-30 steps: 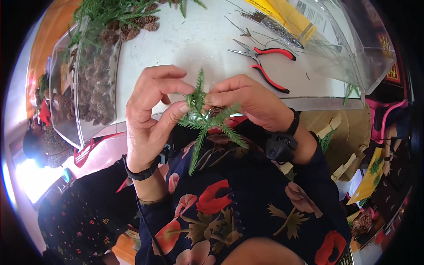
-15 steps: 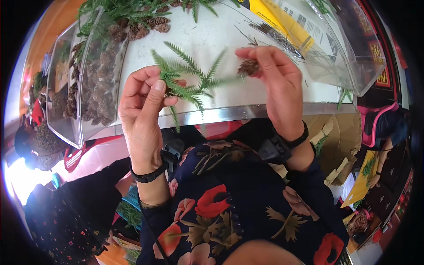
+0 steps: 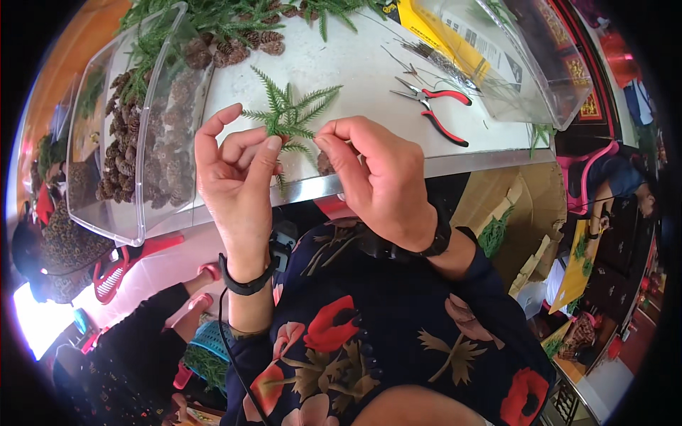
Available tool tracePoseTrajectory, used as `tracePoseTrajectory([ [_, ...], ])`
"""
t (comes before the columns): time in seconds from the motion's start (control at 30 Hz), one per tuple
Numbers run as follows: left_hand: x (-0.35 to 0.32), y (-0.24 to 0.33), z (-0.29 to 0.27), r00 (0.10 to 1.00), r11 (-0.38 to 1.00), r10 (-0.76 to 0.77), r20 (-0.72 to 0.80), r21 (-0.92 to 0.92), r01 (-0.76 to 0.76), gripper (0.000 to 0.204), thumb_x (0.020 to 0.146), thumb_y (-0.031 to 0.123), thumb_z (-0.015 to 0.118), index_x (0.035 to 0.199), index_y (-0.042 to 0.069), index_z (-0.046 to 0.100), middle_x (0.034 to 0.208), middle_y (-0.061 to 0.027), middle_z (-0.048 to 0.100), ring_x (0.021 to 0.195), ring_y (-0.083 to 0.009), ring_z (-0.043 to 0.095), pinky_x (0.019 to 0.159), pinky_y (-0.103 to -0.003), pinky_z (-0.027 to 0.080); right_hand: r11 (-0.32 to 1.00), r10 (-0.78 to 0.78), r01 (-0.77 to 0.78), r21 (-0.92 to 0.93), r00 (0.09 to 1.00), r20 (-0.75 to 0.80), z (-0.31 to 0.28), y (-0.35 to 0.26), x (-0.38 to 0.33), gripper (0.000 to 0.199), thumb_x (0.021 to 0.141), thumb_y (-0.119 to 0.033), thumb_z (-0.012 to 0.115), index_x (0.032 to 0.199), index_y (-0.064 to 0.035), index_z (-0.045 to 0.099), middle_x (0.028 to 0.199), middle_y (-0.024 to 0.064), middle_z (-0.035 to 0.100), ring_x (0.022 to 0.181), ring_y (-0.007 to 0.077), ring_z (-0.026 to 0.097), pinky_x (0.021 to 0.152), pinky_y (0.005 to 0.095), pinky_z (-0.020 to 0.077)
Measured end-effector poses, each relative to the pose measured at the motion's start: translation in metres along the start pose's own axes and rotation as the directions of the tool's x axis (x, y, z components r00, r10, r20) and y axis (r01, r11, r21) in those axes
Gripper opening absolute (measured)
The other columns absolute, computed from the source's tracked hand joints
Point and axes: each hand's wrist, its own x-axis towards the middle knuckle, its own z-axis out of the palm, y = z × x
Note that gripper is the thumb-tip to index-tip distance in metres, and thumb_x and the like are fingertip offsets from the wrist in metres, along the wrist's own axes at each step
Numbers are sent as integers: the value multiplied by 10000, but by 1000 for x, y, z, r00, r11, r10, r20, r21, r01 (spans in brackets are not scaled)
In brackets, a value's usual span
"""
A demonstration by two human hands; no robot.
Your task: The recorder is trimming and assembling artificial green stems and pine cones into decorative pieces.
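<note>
My left hand (image 3: 240,174) pinches a green artificial pine sprig (image 3: 288,113) between thumb and forefinger, its needled branches fanning out above the table's front edge. Close by on the right, my right hand (image 3: 380,177) is closed, thumb against forefinger, near the sprig's lower branches. A small brown pine cone (image 3: 325,165) shows below those fingertips, mostly covered by the hand. Whether the cone touches the sprig I cannot tell. To the right of my hands lie pliers (image 3: 433,105) with red and black handles, jaws pointing left.
A clear plastic bin (image 3: 142,170) of pine cones stands at the left. Green sprigs (image 3: 213,21) and loose cones (image 3: 231,51) lie at the back. Thin wires (image 3: 426,53), a yellow package (image 3: 426,21) and another clear bin (image 3: 550,85) sit at the right. Other people are nearby.
My right hand has come left and toward me with the pine cone, up to the sprig. The pliers it covered now show. The sprig has turned in my left hand.
</note>
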Motion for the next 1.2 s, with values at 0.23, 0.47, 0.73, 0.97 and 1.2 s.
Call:
tracePoseTrajectory([
  [0.23, 7, -1, -2, 989, 974, -128, 78, -175, 140, 365, 883, 2, 603, 1223, -5, 470, 906, -49, 649, 812, -151, 660, 674, -206, 508, 999, 6, -6, -50, 1000, 2, 7, 10, 4, 39, 860, -13, 621, 892, 2, 605, 692, 106, 597, 565, 208, 590, 525, 298, 454],
  [0.47, 16, -8, 1, 966, 911, -240, 94, -322, 257, 185, 922, 78, 575, 1092, 7, 562, 869, -49, 637, 790, -154, 653, 727, -223, 529, 998, -55, 54, -32, 998, -31, 3, 15, 10, 75, 840, 0, 627, 911, 8, 605, 744, 122, 603, 593, 244, 597, 532, 316, 461],
  [0.73, 20, -16, -5, 942, 897, -286, 177, -297, 328, 148, 931, 96, 566, 1053, 13, 569, 860, -53, 635, 775, -155, 649, 724, -224, 530, 997, -71, 71, -40, 997, 2, -1, 8, 13, 79, 818, 10, 639, 896, 9, 628, 753, 120, 603, 607, 263, 600, 529, 319, 461],
  [0.97, 16, -14, 2, 948, 870, -268, 170, -380, 314, 162, 939, 87, 544, 1083, 13, 548, 869, -65, 637, 788, -156, 646, 735, -238, 540, 989, -74, 78, -123, 997, 36, 1, 8, 14, 88, 794, 5, 656, 879, 3, 633, 749, 122, 606, 608, 281, 594, 520, 323, 457],
  [1.2, 14, -15, 6, 941, 818, -281, 187, -467, 337, 177, 936, 62, 532, 1106, 10, 529, 904, -72, 633, 831, -153, 639, 773, -262, 550, 983, -56, 60, -173, 998, 26, -1, 11, 12, 77, 789, -5, 657, 858, -4, 623, 716, 117, 589, 602, 297, 583, 519, 338, 453],
])
